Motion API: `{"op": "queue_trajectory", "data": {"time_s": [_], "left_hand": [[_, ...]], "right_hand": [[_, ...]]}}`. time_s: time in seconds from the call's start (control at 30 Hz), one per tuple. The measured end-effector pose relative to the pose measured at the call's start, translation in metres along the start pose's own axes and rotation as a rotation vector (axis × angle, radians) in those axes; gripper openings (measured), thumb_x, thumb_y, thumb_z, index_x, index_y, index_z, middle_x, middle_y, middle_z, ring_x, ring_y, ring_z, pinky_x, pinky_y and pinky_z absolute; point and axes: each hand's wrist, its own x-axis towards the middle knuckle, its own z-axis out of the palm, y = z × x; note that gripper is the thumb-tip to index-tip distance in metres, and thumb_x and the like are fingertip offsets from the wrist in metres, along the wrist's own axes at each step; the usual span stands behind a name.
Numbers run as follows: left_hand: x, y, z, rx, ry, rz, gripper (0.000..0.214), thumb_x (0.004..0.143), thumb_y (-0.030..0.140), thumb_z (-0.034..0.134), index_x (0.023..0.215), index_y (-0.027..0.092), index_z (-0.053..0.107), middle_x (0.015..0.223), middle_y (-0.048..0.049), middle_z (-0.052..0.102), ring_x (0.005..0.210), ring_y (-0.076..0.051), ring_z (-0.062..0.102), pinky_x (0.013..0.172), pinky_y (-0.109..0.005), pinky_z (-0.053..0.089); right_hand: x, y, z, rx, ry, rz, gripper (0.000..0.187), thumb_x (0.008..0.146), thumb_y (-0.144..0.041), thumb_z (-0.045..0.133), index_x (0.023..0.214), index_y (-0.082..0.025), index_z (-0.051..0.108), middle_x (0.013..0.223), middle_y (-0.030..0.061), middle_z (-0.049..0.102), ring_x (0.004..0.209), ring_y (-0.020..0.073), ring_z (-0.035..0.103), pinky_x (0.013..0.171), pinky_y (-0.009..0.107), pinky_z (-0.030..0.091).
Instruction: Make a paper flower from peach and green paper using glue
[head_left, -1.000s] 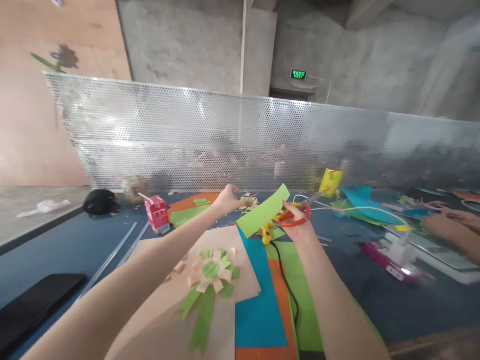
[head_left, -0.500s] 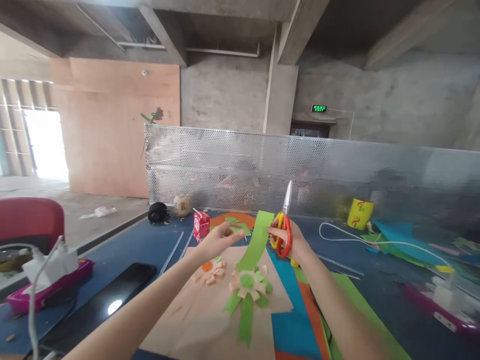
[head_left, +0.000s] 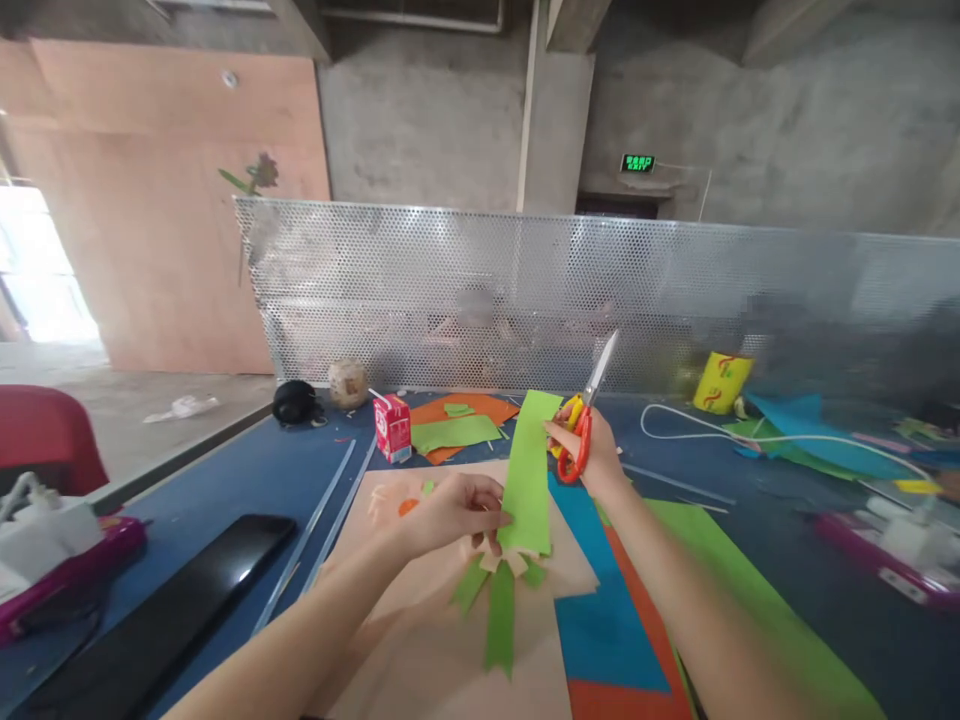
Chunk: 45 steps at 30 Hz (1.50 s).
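Observation:
A green paper strip [head_left: 529, 465] stands upright over the paper in front of me. My right hand [head_left: 589, 445] pinches its upper right edge and also holds scissors [head_left: 583, 430] with red and yellow handles, blades pointing up and seemingly together. At the strip's lower left edge, the curled fingers of my left hand [head_left: 465, 510] close on the paper. Below lies a tan sheet [head_left: 420, 630] bearing a paper flower with green leaves and a green stem [head_left: 499, 620]; the strip covers most of its head. Another flower with an orange centre [head_left: 408, 507] is partly behind my left hand.
A red drink carton [head_left: 392, 428] stands beyond the tan sheet, near orange and green paper [head_left: 457, 432]. A black phone [head_left: 172, 600] lies left. Blue paper [head_left: 611, 640] and a green sheet [head_left: 750, 590] lie right. A perforated metal screen [head_left: 420, 290] borders the table.
My left hand has come down and right onto the strip's lower edge. The strip, slanted before, now hangs straighter. The scissors lean further right, and the view has tilted down.

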Motion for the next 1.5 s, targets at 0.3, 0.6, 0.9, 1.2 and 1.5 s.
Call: {"op": "queue_trajectory", "data": {"time_s": [0.3, 0.6, 0.9, 1.2, 1.5], "left_hand": [[0.0, -0.012, -0.002, 0.088, -0.009, -0.094, 0.023, 0.067, 0.037, 0.056, 0.067, 0.014, 0.059, 0.055, 0.0004, 0.053, 0.049, -0.009, 0.051, 0.049, -0.022, 0.041], [-0.001, -0.007, -0.01, 0.34, 0.276, 0.05, 0.024, 0.071, 0.039, 0.05, 0.061, 0.017, 0.05, 0.055, 0.0014, 0.05, 0.048, -0.01, 0.045, 0.045, -0.023, 0.035], [-0.003, -0.004, -0.013, 0.39, 0.454, 0.138, 0.016, 0.069, 0.031, 0.05, 0.064, 0.016, 0.053, 0.057, 0.0003, 0.052, 0.05, -0.01, 0.046, 0.046, -0.022, 0.034], [-0.004, -0.001, -0.015, -0.344, 0.198, -0.009, 0.01, 0.065, 0.016, 0.051, 0.072, 0.012, 0.057, 0.065, -0.0039, 0.057, 0.059, -0.012, 0.056, 0.045, -0.019, 0.038], [-0.005, 0.001, -0.016, -0.075, 0.161, 0.041, 0.011, 0.071, 0.023, 0.052, 0.076, 0.014, 0.057, 0.073, -0.004, 0.059, 0.067, -0.014, 0.061, 0.045, -0.018, 0.044]], "right_hand": [[-0.007, -0.001, 0.012, 0.183, 0.019, 0.04, 0.029, 0.05, -0.017, 0.07, 0.065, -0.019, 0.046, 0.054, -0.0075, 0.054, 0.041, 0.0082, 0.052, 0.042, 0.021, 0.044], [-0.018, 0.002, 0.017, 0.287, -0.269, 0.189, 0.026, 0.055, -0.019, 0.069, 0.067, -0.019, 0.047, 0.091, 0.0009, 0.061, 0.063, 0.0101, 0.056, 0.054, 0.022, 0.046], [-0.038, 0.007, 0.035, -0.075, -0.298, 0.22, 0.024, 0.052, -0.02, 0.069, 0.065, -0.019, 0.048, 0.062, -0.0055, 0.049, 0.054, 0.0081, 0.046, 0.054, 0.022, 0.04], [-0.038, -0.003, 0.031, -0.515, -0.234, 0.04, 0.026, 0.057, -0.029, 0.063, 0.072, -0.02, 0.043, 0.061, -0.0051, 0.043, 0.052, 0.0111, 0.044, 0.055, 0.027, 0.039], [-0.042, -0.004, 0.033, -0.523, -0.296, 0.049, 0.032, 0.056, -0.034, 0.063, 0.077, -0.021, 0.042, 0.066, -0.0025, 0.048, 0.056, 0.014, 0.049, 0.054, 0.029, 0.041]]}}
